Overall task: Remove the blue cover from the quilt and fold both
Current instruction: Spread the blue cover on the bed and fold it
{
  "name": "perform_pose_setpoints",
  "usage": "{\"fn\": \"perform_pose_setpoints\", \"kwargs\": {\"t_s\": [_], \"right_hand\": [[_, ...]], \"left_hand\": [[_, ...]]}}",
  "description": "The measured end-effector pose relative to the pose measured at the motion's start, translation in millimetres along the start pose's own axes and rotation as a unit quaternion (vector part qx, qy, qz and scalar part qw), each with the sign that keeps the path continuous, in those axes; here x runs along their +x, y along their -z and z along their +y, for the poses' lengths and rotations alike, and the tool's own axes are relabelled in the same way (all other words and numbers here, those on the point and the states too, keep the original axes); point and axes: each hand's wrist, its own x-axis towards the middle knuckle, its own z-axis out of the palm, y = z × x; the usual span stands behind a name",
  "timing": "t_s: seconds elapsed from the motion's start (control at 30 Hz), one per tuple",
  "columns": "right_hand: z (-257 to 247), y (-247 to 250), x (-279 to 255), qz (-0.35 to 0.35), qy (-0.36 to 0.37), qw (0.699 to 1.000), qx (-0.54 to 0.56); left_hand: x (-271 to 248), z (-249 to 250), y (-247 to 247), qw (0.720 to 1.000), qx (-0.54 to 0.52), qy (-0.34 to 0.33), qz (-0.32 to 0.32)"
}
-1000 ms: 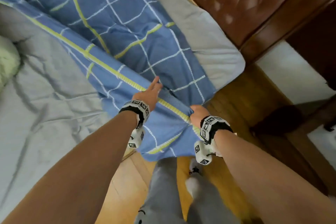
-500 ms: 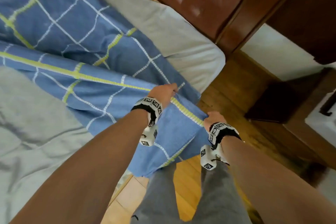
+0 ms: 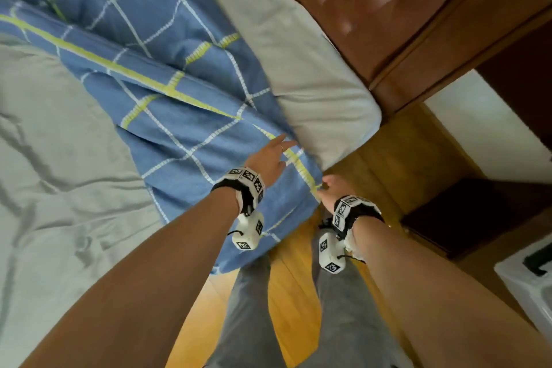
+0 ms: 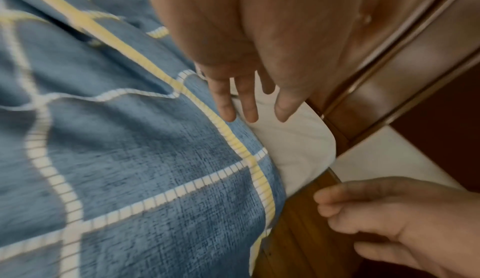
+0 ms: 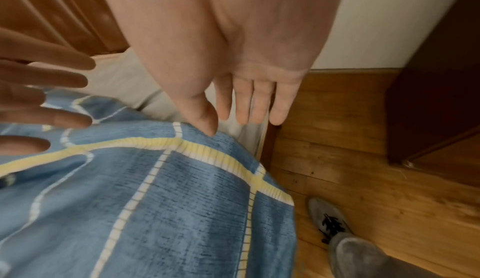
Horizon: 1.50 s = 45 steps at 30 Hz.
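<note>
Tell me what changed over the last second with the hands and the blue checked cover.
Both hands let go of the blue checked cover. The left hand, which gripped its yellow-striped edge, now reaches forward with straight fingers. The right hand, which pinched the same edge, has opened beside the corner. The cover stays draped over the corner of the grey mattress, hanging toward the wooden floor.

The blue cover, checked with white lines and yellow stripes, is spread in rumpled folds across the bed, its corner draped over the edge toward the floor, with the grey quilt laid wrinkled just beside it.
</note>
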Motion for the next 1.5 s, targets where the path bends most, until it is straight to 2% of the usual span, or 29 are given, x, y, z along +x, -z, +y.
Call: {"fn": "perform_pose_setpoints", "kwargs": {"t_s": [0.07,0.27,0.4,0.5,0.6,0.87,1.0,1.13,1.27,1.5], "right_hand": [[-21,9,-8,-0.049,0.031,0.997,-0.058],[-118,10,-65,-0.059,0.143,0.976,-0.156],[-186,-39,-125,-0.067,0.222,0.951,-0.205],[-230,-104,-191,-0.070,0.272,0.929,-0.242],[-251,-198,-264,-0.089,0.316,0.903,-0.277],[-258,-495,-466,-0.175,0.401,0.821,-0.366],[-260,-648,-569,-0.243,0.439,0.764,-0.406],[-270,-797,-641,-0.271,0.482,0.702,-0.448],[-288,-945,-672,-0.275,0.494,0.637,-0.523],[-363,-1189,-741,-0.301,0.514,0.519,-0.613]], "left_hand": [[-24,-2,19,0.998,-0.011,0.059,0.018],[-133,-29,75,0.982,-0.033,0.169,0.072],[-241,-67,92,0.963,-0.070,0.224,0.130],[-338,-110,87,0.946,-0.106,0.249,0.177],[-452,-163,64,0.924,-0.141,0.281,0.218],[-780,-301,-40,0.848,-0.221,0.383,0.293],[-925,-360,-89,0.811,-0.244,0.431,0.310],[-1038,-442,-146,0.761,-0.268,0.479,0.347],[-1129,-546,-201,0.734,-0.302,0.527,0.305],[-1287,-732,-226,0.674,-0.336,0.584,0.301]]}}
